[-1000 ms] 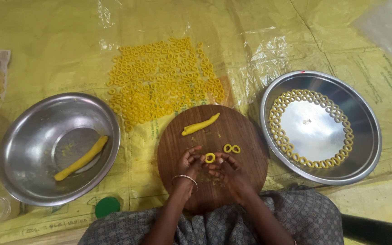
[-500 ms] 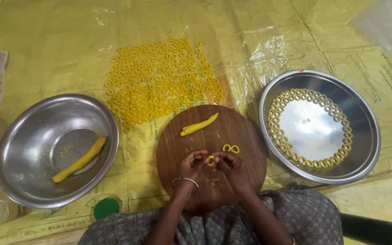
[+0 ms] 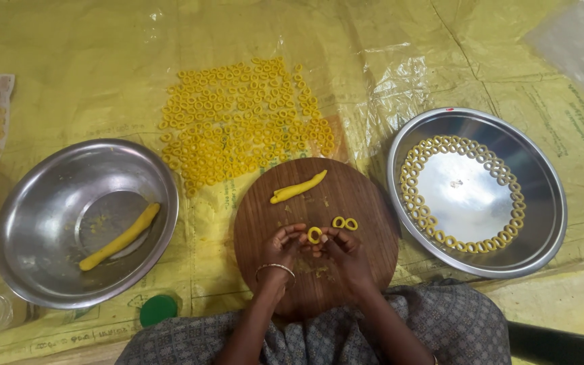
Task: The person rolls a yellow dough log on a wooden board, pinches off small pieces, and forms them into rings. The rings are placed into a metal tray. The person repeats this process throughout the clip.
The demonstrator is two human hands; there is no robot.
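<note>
Both my hands meet over a round wooden board (image 3: 363,203). My left hand (image 3: 281,247), with a bangle at the wrist, and my right hand (image 3: 343,251) pinch one small yellow dough ring (image 3: 314,234) between their fingertips. Two finished rings (image 3: 345,222) lie on the board just right of it. A short yellow dough rope (image 3: 298,187) rests on the far part of the board.
A steel bowl (image 3: 49,270) at left holds a longer dough rope (image 3: 120,236). A steel plate (image 3: 542,203) at right has rings around its rim. Several rings (image 3: 245,115) are spread on the yellow plastic sheet beyond the board. A green lid (image 3: 158,310) lies near my knee.
The ring between my fingers is now closed and held by both hands' fingertips; my hands have shifted only slightly. Everything else is still.
</note>
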